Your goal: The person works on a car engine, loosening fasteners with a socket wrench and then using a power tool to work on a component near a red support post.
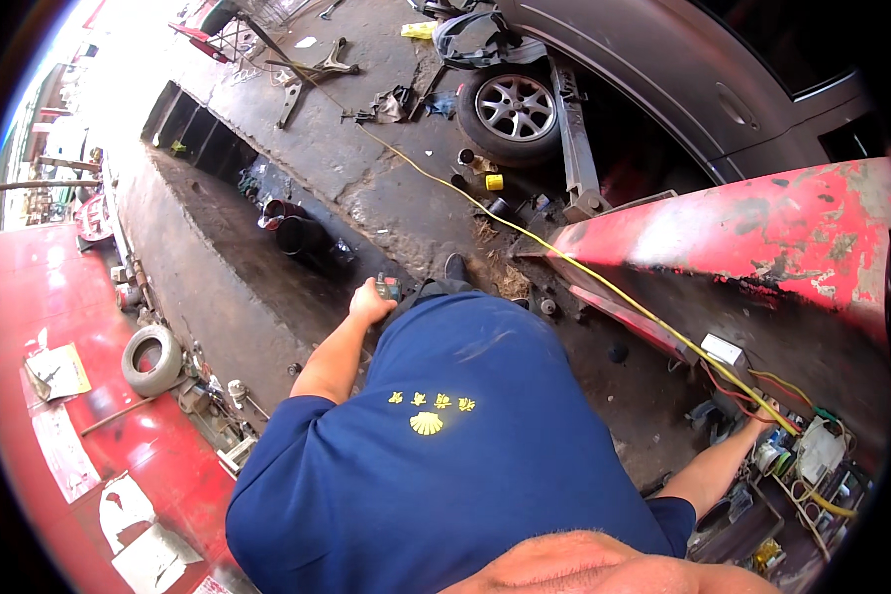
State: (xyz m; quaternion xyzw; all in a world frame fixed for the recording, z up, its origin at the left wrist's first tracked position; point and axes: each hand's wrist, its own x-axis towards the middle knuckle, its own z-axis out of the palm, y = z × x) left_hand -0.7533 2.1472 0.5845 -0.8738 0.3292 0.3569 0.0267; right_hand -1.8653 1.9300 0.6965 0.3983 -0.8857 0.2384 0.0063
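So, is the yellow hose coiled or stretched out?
Stretched out: the hose runs in one long line toward the right hand.

The blue shirt [495, 475] bears a row of yellow characters [444, 403] (a yellow shell emblem [427, 425] beside them).

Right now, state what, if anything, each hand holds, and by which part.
Left hand: a green tool, exact grip hidden. Right hand, beside the yellow hose: whether it holds anything cannot be told.
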